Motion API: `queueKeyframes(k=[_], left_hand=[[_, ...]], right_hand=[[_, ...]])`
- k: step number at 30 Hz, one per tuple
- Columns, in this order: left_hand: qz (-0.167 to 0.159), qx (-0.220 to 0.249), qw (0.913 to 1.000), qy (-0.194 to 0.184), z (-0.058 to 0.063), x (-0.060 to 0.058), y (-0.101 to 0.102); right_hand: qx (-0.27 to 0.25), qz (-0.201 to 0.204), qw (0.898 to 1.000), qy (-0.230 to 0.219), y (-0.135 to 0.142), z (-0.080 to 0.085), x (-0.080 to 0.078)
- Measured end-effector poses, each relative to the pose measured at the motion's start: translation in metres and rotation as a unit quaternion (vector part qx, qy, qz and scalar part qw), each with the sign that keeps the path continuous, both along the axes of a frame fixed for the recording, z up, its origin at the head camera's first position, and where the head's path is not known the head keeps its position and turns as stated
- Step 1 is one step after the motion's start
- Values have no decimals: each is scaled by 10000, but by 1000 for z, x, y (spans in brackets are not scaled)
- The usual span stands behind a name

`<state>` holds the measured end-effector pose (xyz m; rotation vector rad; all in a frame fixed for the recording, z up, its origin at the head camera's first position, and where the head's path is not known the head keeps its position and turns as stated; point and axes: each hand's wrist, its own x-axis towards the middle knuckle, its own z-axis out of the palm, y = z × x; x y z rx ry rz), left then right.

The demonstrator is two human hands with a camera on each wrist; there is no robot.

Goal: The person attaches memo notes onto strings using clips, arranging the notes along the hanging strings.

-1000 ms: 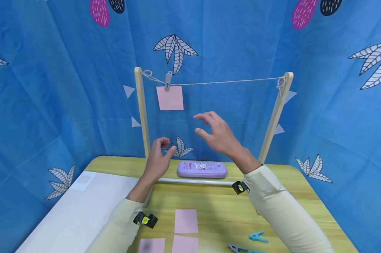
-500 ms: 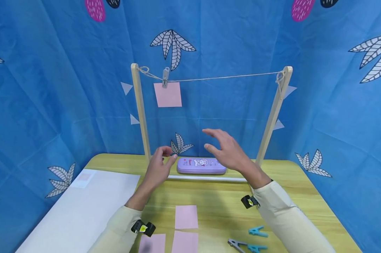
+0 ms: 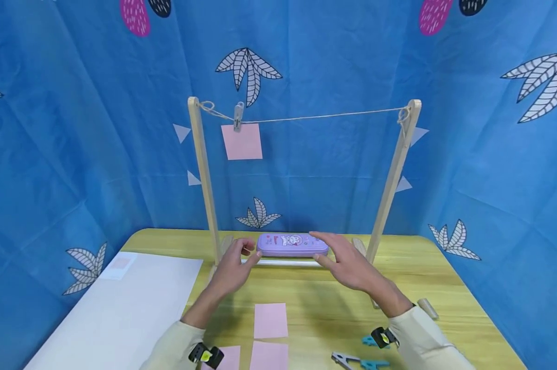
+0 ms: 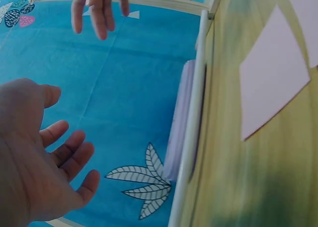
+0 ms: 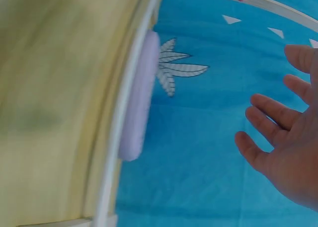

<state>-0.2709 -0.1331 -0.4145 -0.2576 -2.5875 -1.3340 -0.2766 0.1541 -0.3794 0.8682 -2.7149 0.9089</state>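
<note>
My left hand (image 3: 232, 267) is raised above the table, fingers loosely bent and holding nothing. Opposite it, my right hand (image 3: 345, 259) hovers with fingers spread and relaxed, also without anything in its grasp. In the head view both overlap the area around a purple pencil case (image 3: 292, 245) behind the white rod (image 3: 283, 262) of a wooden frame. A pink paper square (image 3: 242, 142) hangs from the frame's string (image 3: 324, 116), held by a grey clothespin (image 3: 238, 116) near the left post. More pink squares (image 3: 270, 320) lie on the table in front.
Grey and teal clothespins (image 3: 373, 364) lie at the front right, beside my right sleeve. A small beige cylinder (image 3: 428, 309) lies on the right of the table. White paper (image 3: 121, 308) covers the left side. Wooden posts (image 3: 394, 180) stand either side; a blue curtain (image 3: 334, 195) hangs behind.
Both hands have come down from below the string toward the pencil case's height, the right hand dropping further and shifting right. The hung pink square stays clipped on the string.
</note>
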Motion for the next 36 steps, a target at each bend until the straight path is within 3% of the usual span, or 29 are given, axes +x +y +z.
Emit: queueKeyframes(k=[10,15,21,28,33,36], left_hand=[[-480,-315,9961,-674,-25,7,-4],[-791,-528,9883,-1197,-33,9,-6],[-1310,-821,9757,-1553,-41,15,-8],[-1639,-1676,9581,-1646,-47,21,-10],[-1621,-2361,9454,-1558,-51,27,-11],[-1522,-2532,9443,-1450,-50,30,-8]], right_hand=[[160,-115,9991,-382,26,-32,23],[80,-253,9978,-611,38,-40,34],[161,-275,9950,-943,48,-50,43],[351,-171,9905,-1319,62,-55,54],[447,-34,9836,-1745,72,-61,61],[565,42,9793,-1942,78,-64,63]])
